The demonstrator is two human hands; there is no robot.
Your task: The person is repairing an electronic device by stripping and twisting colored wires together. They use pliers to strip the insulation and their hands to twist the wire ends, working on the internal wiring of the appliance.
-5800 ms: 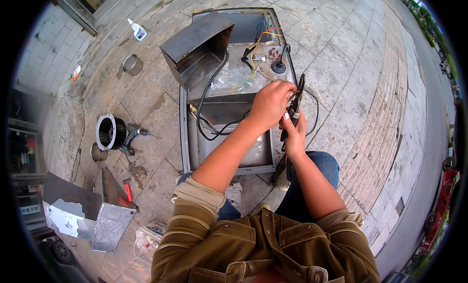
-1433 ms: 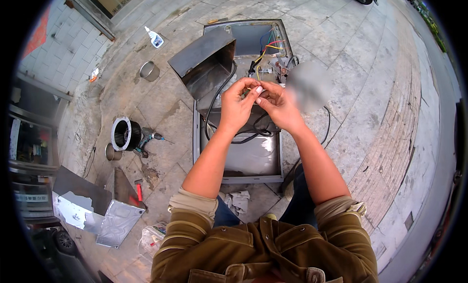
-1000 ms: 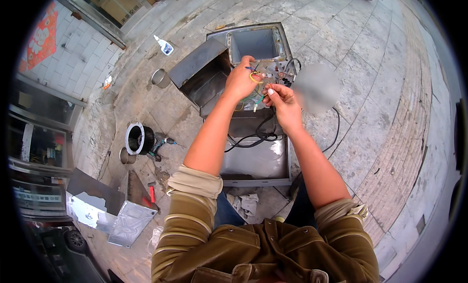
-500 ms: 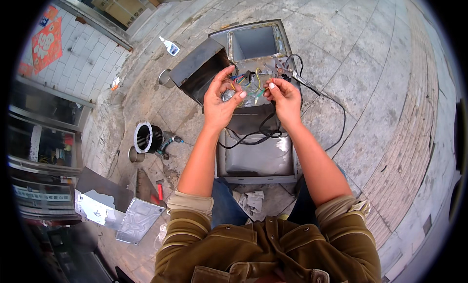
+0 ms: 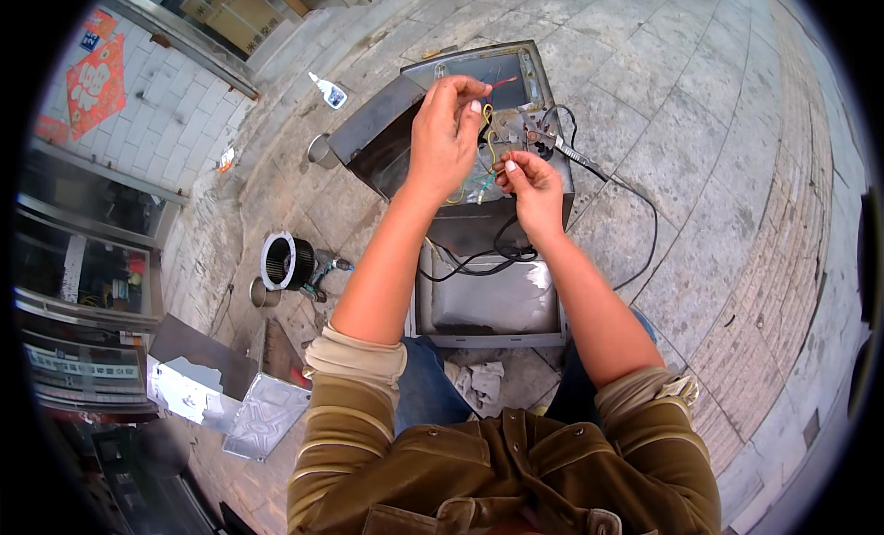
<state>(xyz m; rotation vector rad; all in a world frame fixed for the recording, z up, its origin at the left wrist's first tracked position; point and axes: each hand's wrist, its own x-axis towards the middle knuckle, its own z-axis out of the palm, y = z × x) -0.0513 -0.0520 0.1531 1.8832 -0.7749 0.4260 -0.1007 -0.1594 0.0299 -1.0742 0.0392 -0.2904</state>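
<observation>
Head view: both bare hands work above an open metal box (image 5: 493, 296) that lies on the paving in front of the person's knees. The left hand (image 5: 444, 134) is raised over its far half, thumb and fingers curled toward each other; a red wire (image 5: 505, 81) shows right at its fingertips, but I cannot tell whether they grip it. The right hand (image 5: 539, 190), lower and nearer, has thumb and fingertips pinched together on a green wire (image 5: 487, 184), whose end hangs just below them. A yellow wire (image 5: 491, 141) loops between the two hands, above the box. Beside the left forearm, a grey metal hood (image 5: 373, 121) sits tilted at the box's left edge. A black cord (image 5: 656, 229) curves over the paving on the right. Farther left are a spray bottle (image 5: 329, 91), a black fan drum (image 5: 289, 261) with a pale ring, and a drill (image 5: 324, 272) just beside the drum
</observation>
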